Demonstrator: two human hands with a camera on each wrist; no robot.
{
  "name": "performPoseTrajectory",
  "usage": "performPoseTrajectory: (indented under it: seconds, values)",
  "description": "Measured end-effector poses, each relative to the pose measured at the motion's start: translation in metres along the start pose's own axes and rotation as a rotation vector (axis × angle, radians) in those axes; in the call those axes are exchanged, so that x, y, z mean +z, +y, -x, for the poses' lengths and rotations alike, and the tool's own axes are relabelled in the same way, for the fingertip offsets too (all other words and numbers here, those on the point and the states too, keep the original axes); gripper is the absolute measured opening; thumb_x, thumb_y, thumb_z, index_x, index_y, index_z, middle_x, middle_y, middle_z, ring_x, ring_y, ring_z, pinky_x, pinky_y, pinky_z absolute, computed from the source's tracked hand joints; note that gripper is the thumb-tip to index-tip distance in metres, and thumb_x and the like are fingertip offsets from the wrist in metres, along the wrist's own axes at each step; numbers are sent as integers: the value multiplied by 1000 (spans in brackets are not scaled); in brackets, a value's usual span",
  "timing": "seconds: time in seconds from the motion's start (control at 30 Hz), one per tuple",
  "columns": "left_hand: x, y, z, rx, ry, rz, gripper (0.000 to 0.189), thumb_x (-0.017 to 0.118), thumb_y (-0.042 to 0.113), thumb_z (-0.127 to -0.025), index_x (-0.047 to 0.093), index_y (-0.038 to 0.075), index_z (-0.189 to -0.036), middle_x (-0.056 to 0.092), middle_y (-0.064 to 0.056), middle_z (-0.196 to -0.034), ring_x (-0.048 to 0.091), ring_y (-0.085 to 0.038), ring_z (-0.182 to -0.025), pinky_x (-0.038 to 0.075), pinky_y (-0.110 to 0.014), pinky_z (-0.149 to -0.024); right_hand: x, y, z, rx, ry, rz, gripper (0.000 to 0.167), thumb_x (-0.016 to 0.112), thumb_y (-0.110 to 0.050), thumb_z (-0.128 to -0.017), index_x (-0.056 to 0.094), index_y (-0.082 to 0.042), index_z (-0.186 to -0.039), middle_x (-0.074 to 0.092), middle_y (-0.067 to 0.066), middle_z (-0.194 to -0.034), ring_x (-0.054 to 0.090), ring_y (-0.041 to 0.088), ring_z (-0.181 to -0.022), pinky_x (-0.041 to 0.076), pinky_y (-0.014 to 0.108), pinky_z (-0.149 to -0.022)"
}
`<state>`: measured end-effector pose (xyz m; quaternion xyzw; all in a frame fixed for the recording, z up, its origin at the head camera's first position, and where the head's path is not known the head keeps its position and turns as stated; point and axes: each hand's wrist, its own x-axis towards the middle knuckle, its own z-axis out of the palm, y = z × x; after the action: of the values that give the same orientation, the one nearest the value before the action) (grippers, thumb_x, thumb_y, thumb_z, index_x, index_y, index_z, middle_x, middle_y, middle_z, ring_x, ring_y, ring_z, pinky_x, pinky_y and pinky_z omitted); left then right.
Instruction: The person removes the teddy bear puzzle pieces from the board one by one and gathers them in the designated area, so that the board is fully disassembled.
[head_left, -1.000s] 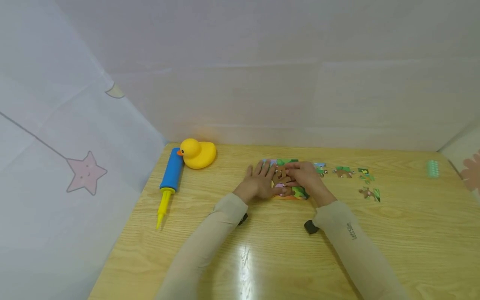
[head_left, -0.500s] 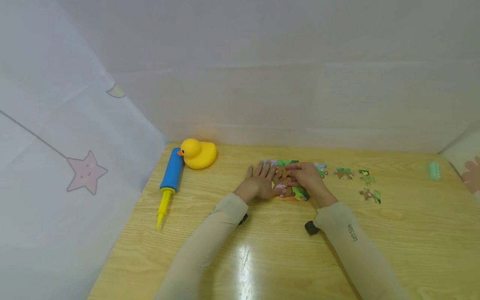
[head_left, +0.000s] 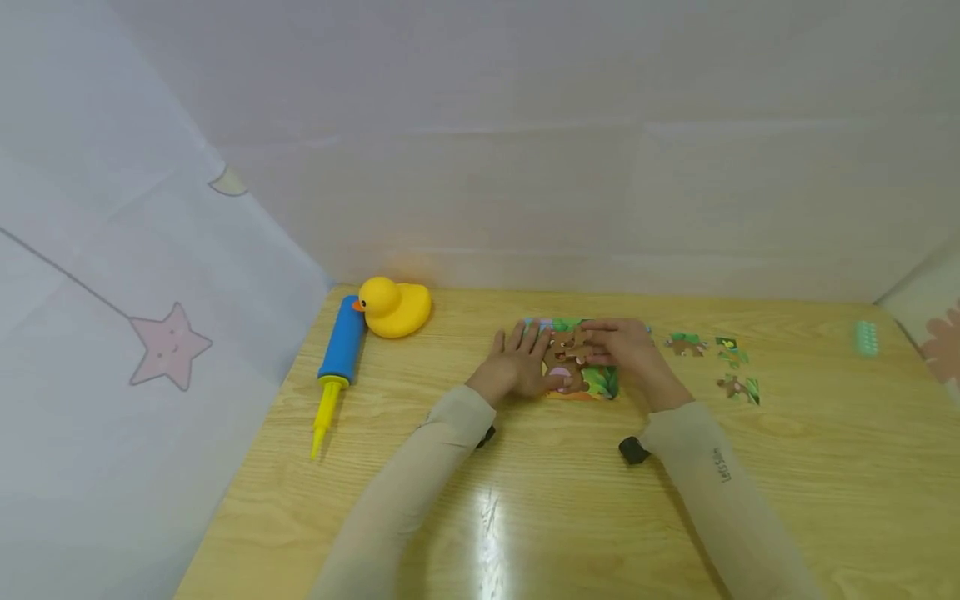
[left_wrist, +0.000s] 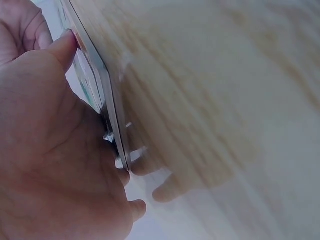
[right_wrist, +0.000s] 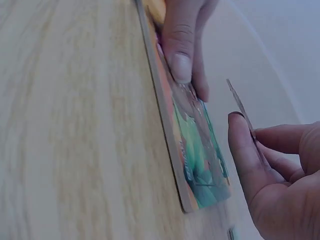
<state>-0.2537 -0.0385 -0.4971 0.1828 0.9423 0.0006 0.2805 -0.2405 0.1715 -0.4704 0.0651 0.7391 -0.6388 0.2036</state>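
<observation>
A picture puzzle board (head_left: 602, 383) with a brown bear and green leaves lies on the table. My left hand (head_left: 519, 368) rests over its left side, fingers spread and thumb on the lower part. My right hand (head_left: 632, 352) is raised over the board's right side. Between its thumb and fingers it pinches a thin brown puzzle piece (right_wrist: 241, 102), seen edge-on and apart from the board in the right wrist view. In the left wrist view, the left palm (left_wrist: 55, 150) lies along the board's edge. Its fingers partly hide the board's left end.
Several loose puzzle pieces, among them a brown and green one (head_left: 686, 344) and a bear one (head_left: 738, 388), lie right of the board. A yellow rubber duck (head_left: 397, 308) and a blue hand pump (head_left: 345, 342) stand left. A pale green bumpy object (head_left: 866, 338) lies far right.
My right hand has lifted and shifted right with the puzzle piece pinched, uncovering more of the board. The left hand has stayed in place.
</observation>
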Motion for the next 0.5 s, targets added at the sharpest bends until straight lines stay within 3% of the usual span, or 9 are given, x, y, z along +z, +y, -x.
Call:
performPoseTrajectory:
  seconds: [0.27,0.5]
  values:
    - [0,0,1,-4,4,0,102,18,89,-87,-24,28,-158,-33,4,-165,-29,-22,-154,-15,-57,-125,-19,6,6,-7,-27,-152,43,51,-12,-107,50,0,-148,53,12,-139,72,4,-82,61,22,-80]
    - [1,-1,-2,5,5,7,100,19,87,-89,-24,28,-158,-33,4,-165,-30,-22,-153,-15,-57,-124,-37,15,20,-18,-78,-187,48,45,-11,-109,38,1,-154,39,18,-153,71,5,-94,59,23,-88]
